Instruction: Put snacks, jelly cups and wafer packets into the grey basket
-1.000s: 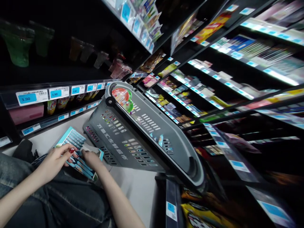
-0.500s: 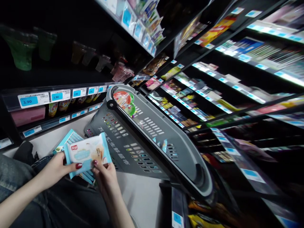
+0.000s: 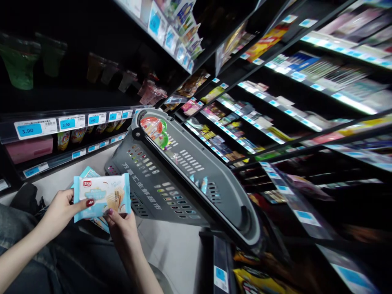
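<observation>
Both my hands hold a pale blue and white snack packet [image 3: 102,195] face up at the lower left. My left hand [image 3: 59,210] pinches its left edge with the thumb on top. My right hand [image 3: 122,226] grips its lower right edge from below. Behind the packet a second light blue packet [image 3: 88,173] shows partly, resting on my lap. A grey shopping basket [image 3: 171,183] stands tilted just right of my hands, with red and green items [image 3: 156,128] at its far end.
Dark store shelves with snack packets and blue price tags run along the left [image 3: 65,122] and right [image 3: 275,102]. Pale floor [image 3: 174,245] lies under the basket. My jeans-clad legs [image 3: 76,265] fill the lower left. Yellow packets [image 3: 254,277] sit on the shelf at bottom centre.
A second ago my hands lay on the striped blue packet on my lap. They have since lifted the pale packet and turned it face up, raising it slightly.
</observation>
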Available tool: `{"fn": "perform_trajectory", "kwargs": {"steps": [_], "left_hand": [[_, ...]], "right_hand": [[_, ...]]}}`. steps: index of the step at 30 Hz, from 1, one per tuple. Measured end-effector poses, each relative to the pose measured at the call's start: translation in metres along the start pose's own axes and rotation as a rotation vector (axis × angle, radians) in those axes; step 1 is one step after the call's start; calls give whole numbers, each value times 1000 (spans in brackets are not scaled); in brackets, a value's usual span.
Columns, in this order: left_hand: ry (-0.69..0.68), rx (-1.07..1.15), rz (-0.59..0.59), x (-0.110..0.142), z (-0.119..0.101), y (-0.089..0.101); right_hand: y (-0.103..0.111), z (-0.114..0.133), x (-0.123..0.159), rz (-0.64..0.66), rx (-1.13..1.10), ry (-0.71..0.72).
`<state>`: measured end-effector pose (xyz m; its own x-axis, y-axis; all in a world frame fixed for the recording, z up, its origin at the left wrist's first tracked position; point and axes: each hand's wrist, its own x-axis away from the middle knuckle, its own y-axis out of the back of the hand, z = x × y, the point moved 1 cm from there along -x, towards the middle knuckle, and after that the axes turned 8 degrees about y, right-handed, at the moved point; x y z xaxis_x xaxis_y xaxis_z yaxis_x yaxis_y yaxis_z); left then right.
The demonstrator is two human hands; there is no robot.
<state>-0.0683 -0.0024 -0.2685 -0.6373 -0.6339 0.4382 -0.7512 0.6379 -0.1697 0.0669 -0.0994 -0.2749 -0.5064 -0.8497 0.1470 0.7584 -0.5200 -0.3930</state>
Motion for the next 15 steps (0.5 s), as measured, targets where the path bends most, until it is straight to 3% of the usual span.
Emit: {"fn": "perform_trajectory", "kwargs": {"steps": [5, 8, 10, 13, 15], "left_hand": [[-18, -32, -52, 1, 4, 1], [36, 33, -2, -2, 13, 1], [78, 77, 61, -5, 17, 1], [105, 54, 65, -8, 15, 4], [103, 33, 45, -9, 10, 6]], "right_hand": [[-13, -21, 17, -153, 157, 98], [-14, -6, 17, -198, 319, 294], [1, 33, 12, -317, 473, 488], [45, 125, 5, -599, 886, 724], [81, 189, -2, -774, 1274, 658]]}}
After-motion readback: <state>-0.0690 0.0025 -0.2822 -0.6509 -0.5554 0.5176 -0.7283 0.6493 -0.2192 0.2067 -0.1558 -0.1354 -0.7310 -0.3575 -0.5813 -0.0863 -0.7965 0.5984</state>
